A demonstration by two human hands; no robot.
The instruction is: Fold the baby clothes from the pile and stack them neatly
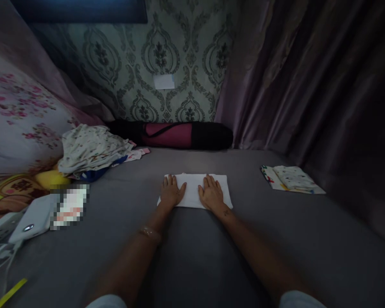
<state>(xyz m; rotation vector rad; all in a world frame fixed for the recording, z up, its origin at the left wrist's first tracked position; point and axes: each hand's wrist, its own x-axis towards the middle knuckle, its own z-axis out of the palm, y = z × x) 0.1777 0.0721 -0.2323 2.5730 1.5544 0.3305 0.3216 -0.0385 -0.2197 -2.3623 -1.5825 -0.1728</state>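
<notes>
Head view: the left hand (171,192) and the right hand (212,194) both lie palm down on a folded white cloth (192,194), neither gripping it. Each is wide and flat, the thumb spread inward and the fingers pointing away from the person. Under the left hand is the cloth's left end; the right hand rests right of its middle, with cloth showing beyond it to the right edge. Between the two thumbs a bare stretch of white is visible. The cloth lies on a grey surface (192,265) that extends around both hands. A bracelet (150,233) circles the left forearm, and a small dark mark (226,212) shows at the right wrist.

Well to the right of the right hand sits a small stack of folded patterned fabric (295,177). Beyond the left hand, to its left, is a loose heap of printed clothes (90,147); farther left and nearer the person are a white device (35,220) with an oval mark and a yellow strip (11,293). Straight beyond both hands, a black and maroon long bag (170,134) lies against the patterned wall (160,47).
</notes>
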